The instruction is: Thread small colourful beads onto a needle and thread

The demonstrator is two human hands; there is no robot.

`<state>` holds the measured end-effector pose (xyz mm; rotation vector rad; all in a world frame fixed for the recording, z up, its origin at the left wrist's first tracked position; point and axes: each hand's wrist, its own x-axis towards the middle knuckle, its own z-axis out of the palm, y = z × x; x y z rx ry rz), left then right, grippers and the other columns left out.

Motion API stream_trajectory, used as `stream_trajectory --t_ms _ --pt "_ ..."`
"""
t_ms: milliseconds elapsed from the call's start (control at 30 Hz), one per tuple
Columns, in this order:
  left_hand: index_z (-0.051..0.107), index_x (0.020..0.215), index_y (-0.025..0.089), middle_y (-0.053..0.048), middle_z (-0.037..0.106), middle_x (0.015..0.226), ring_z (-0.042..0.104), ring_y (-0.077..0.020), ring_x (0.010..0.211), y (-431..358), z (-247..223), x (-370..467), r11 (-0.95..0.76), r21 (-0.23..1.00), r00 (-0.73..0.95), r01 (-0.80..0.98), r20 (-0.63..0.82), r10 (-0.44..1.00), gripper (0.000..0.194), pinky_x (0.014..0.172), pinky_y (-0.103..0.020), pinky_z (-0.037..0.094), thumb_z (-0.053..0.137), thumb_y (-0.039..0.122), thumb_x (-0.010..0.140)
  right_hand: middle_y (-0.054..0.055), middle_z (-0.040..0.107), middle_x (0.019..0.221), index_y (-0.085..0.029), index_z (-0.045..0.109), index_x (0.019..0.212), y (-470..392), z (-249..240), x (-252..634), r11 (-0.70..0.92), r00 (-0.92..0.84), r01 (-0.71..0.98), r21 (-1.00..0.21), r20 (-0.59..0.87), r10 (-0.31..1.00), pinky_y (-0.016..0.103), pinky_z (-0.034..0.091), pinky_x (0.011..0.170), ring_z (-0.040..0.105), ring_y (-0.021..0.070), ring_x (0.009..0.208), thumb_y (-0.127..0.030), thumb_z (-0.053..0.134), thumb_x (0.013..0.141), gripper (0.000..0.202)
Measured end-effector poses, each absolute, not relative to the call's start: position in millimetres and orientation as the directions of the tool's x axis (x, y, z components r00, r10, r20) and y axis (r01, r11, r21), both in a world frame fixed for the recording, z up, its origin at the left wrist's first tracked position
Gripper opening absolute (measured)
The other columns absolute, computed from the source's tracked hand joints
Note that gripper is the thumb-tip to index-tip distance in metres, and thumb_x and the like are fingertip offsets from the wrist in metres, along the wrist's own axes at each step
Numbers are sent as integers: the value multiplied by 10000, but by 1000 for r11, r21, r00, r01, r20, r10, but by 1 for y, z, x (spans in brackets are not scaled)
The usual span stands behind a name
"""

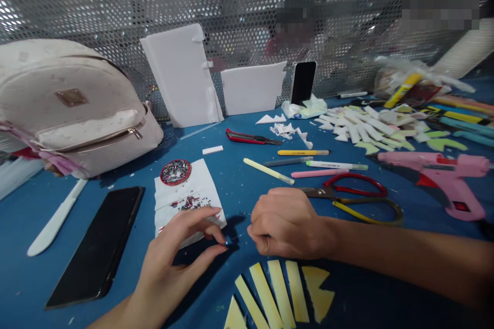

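Note:
The thumb and fingertip of my left hand [185,247] pinch a tiny bluish bead [227,242] above the blue table. My right hand [287,223] is closed in a fist, and a thin, thread-like strand [240,237] runs from its fingers toward the bead. Whether that strand is a needle or a thread, I cannot tell. Beside my left hand lies a white paper [210,180] with loose small beads [193,202] and a red-rimmed round dish [176,172] full of beads. Yellow-tinted foam strips [266,293] fan out below my hands.
Scissors [358,193], several markers [304,152] and a pink glue gun [443,175] lie right. A red box cutter [250,137] and white foam pieces [358,126] are behind. Left are a phone [98,247], white plastic knife [57,218] and backpack [73,108].

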<state>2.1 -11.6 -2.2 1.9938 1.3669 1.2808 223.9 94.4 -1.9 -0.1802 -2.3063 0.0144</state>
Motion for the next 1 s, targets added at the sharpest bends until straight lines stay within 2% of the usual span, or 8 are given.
stream_trajectory --t_ms 567,1000 --pt "556 1331 307 35 733 861 718 -119 778 -12 -2 1 -433 751 109 498 442 891 482 842 -223 589 707 123 911 -47 656 641 -208 599 711 95 -1 223 991 -685 130 -21 720 105 309 298 554 539 106 583 -89 535 852 195" --pt "563 1317 303 59 736 867 723 -85 782 -12 0 2 -464 739 108 488 477 873 492 862 -157 565 709 94 897 -51 642 643 -193 598 710 98 -4 223 993 -641 118 -11 763 85 291 296 563 536 106 578 -76 568 827 169"
